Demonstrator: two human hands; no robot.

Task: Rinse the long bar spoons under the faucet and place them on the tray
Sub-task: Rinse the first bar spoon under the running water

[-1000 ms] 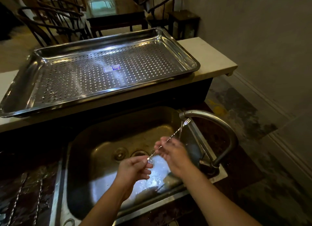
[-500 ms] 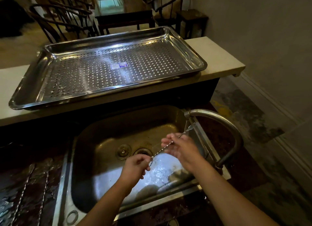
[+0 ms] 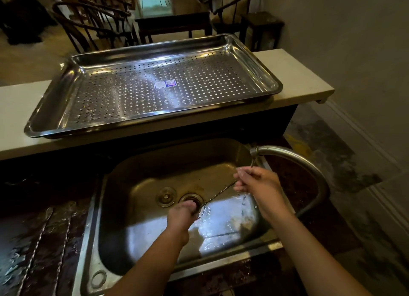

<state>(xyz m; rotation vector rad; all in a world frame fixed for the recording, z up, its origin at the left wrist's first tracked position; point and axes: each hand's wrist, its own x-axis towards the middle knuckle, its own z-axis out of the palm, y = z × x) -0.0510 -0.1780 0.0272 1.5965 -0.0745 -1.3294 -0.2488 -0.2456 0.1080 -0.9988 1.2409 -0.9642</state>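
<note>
A long twisted bar spoon [image 3: 219, 194] slants across the steel sink [image 3: 141, 180], held at both ends. My left hand [image 3: 183, 213] grips its lower end near the drain. My right hand [image 3: 254, 180] is closed around its upper end, right under the spout of the curved faucet [image 3: 294, 160], where a thin stream of water falls. The perforated steel tray [image 3: 55, 100] lies on the pale ledge behind the sink with nothing on it except a small sticker. Two more bar spoons [image 3: 37, 247] lie on the wet dark counter at the left.
A drain [image 3: 192, 200] and a loose plug [image 3: 166, 196] sit in the sink floor. The pale ledge [image 3: 298, 78] ends at the right above a stained floor. Dark chairs [image 3: 93, 23] and a table stand beyond the ledge. A wall runs along the right.
My right hand has slid up the spoon to just under the spout, and my left hand has dropped lower toward the drain. The view has shifted a little to the left.
</note>
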